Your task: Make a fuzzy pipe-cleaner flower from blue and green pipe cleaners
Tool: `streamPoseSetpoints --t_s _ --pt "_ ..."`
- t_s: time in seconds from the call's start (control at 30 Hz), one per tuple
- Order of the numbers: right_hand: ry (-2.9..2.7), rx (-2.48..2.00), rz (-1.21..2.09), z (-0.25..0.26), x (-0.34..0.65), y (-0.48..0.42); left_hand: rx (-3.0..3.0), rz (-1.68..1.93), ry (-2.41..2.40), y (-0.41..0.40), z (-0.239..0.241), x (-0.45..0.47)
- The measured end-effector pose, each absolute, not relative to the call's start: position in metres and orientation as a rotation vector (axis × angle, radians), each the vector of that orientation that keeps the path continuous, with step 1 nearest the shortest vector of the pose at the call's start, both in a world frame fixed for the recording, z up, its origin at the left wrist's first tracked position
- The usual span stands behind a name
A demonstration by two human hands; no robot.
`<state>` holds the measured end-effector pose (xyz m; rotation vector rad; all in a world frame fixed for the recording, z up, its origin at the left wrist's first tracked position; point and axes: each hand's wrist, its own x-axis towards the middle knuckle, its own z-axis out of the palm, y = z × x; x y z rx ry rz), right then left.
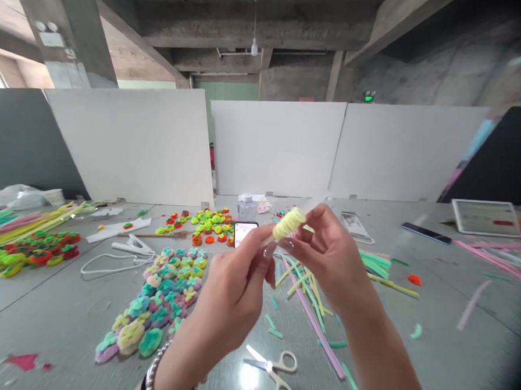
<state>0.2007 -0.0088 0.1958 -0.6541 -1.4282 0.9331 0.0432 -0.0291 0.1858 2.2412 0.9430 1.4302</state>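
Both hands, left and right, were raised above the table, fingers pinching a yellow coil on a clear rod; scissors lay at six o'clock.

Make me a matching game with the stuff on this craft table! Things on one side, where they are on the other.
Things:
1. yellow fuzzy coil
2. scissors
3. phone
4. pastel fuzzy flowers

Places:
A. flat on the table, nearest the person, below the hands
B. pinched between the left hand and right hand
C. heaped left of the left hand
D. behind the hands, screen lit

Pairs: 1-B, 2-A, 3-D, 4-C
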Motion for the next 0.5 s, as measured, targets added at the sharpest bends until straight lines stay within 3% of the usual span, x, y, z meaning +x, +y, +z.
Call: streamPoseSetpoints --t_s 0.5 --pt "-1.688 -0.594 0.807 0.1953 0.2041 -0.0048 1.693 1.018 0.629 -0.0258 0.1924 0.0392"
